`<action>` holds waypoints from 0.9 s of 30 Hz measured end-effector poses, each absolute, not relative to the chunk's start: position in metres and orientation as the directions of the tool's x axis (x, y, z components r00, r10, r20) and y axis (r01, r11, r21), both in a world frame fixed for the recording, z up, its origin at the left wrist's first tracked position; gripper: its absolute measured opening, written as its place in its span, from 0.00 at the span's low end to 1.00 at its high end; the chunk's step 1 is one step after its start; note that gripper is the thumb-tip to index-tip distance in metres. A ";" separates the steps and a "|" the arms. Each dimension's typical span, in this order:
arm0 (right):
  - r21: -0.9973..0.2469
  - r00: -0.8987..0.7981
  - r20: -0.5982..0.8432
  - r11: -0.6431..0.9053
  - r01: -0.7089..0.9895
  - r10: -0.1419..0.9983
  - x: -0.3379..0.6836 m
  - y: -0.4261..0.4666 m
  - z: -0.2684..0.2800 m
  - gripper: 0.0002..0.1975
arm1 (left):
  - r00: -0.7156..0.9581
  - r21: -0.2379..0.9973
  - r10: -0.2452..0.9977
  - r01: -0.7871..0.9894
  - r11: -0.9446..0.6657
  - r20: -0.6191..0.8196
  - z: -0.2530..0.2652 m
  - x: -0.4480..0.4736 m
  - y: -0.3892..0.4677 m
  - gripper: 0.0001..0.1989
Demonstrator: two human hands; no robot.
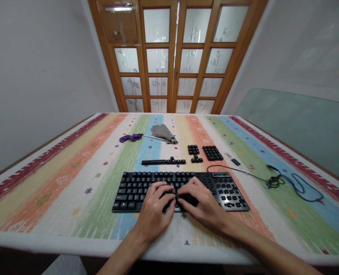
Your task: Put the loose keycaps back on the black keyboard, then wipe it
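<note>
The keyboard (171, 178) is black, the tablecloth (80, 175) multicolour-striped, the rag (162, 132) grey.

The legends (123, 190) on the keyboard (171, 179) are too small to read.

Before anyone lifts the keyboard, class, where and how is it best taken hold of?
Probably by its two short ends, the left hand coming from the left and the right hand from the right: the keyboard is long and lies flat. Its far edge looks worse, since the cable leaves there.
</note>
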State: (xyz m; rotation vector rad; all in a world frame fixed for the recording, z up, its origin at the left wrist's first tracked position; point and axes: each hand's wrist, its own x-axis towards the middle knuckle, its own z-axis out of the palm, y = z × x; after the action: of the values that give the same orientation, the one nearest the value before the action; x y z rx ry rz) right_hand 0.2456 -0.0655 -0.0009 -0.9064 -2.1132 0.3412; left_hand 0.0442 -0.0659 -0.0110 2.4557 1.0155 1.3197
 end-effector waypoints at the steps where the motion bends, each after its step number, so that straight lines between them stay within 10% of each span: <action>1: -0.511 -0.426 0.559 0.700 0.498 0.712 0.246 -0.066 0.000 0.07 | 0.371 0.450 0.646 0.489 -0.747 0.667 -0.011 0.044 -0.066 0.08; 27: -0.433 -0.509 0.527 0.730 0.529 0.681 0.246 -0.065 0.007 0.08 | 0.399 0.431 0.653 0.516 -0.740 0.644 -0.014 0.046 -0.066 0.07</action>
State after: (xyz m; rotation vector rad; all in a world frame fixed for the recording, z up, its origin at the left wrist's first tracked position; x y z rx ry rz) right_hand 0.2457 -0.0649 0.0070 -0.9092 -2.2319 0.2817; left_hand 0.0459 -0.0664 -0.0138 2.4881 1.0495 1.2580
